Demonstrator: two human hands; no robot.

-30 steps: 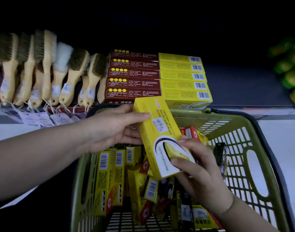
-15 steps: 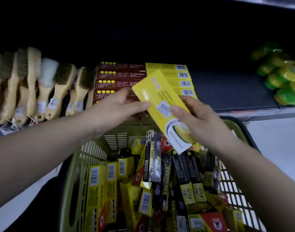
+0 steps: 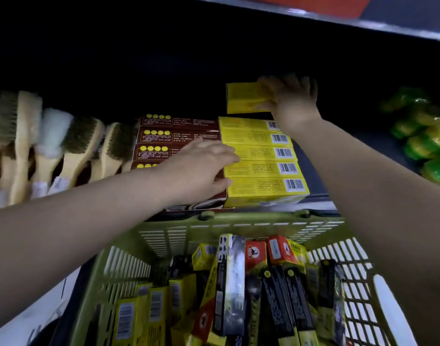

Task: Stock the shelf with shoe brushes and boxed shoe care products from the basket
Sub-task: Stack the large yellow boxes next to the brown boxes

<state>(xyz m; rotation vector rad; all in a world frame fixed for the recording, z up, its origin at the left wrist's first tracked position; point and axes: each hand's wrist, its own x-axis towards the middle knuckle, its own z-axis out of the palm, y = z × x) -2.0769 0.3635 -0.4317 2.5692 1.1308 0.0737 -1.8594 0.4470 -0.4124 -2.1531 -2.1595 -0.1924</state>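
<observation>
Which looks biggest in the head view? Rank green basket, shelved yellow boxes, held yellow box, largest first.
1. Green basket, also nearest the camera.
2. Shelved yellow boxes, as a row.
3. Held yellow box, partly covered by the right hand.

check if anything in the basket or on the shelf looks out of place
The boxes in the basket lie jumbled, leaning at different angles; the yellow stack and brown stack are neat. No visible damage.

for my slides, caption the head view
Right hand holds a yellow box over the shelved yellow boxes; left hand touches them
</observation>
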